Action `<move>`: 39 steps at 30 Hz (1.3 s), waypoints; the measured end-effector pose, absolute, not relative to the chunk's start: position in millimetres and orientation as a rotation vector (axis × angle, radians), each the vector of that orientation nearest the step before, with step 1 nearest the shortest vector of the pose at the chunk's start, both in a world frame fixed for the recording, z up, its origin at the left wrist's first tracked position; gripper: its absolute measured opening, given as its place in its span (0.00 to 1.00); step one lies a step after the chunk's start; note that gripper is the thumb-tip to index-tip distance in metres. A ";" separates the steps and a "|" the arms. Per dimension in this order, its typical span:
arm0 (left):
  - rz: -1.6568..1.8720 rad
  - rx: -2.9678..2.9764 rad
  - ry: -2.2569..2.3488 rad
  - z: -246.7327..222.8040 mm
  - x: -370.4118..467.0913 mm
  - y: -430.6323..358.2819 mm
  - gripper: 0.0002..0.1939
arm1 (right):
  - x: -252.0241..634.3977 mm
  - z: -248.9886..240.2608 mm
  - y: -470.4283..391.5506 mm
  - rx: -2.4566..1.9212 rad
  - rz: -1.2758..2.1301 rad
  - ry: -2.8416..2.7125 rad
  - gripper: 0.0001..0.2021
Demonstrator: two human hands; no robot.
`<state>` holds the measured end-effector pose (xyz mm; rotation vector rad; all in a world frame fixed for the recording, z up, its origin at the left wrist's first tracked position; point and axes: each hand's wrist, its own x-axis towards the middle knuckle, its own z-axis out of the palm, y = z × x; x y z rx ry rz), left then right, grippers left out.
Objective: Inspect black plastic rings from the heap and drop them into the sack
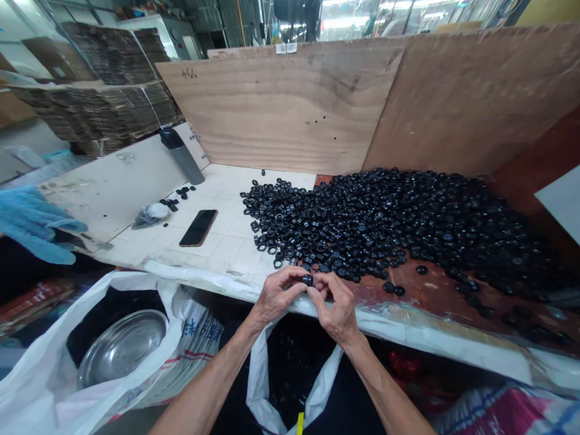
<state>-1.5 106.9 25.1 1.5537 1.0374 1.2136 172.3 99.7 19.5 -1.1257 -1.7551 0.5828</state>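
Observation:
Both hands meet at the table's front edge. My left hand [280, 291] pinches a small black round part [307, 280] between thumb and fingertips. From the other side, my right hand [334, 301] has its fingers closed on the same part. A large heap of similar black parts [385, 211] lies just beyond the hands and spreads to the right. Below the hands, an open white sack [259, 379] holds dark contents too dim to make out singly.
On the table [231, 254] lie a phone [198, 228] and a small plastic bag [151, 214]. A grey bottle [183, 157] leans at the left board. A blue glove [36, 220] hangs far left. A metal bowl [124, 347] sits in another sack. Wooden boards [290, 109] wall the back.

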 end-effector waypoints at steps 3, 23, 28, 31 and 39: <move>1.211 1.541 1.037 24.5 -2.0 106.9 0.10 | 171.8 19.8 99.2 -1.139 0.605 -1.746 0.07; 1.232 1.522 1.232 14.4 -6.3 26.9 0.10 | 149.3 16.2 32.4 -1.310 1.088 -1.482 0.07; 1.132 1.266 1.197 13.9 -9.0 22.5 0.11 | 150.5 15.4 27.5 -1.189 1.098 -1.527 0.07; 1.161 1.442 1.225 10.2 -6.9 19.7 0.10 | 150.4 10.2 24.8 -1.215 1.256 -1.395 0.06; 0.745 1.975 1.025 37.8 -20.1 35.4 0.09 | 182.1 14.6 38.5 -1.396 0.968 -1.652 0.05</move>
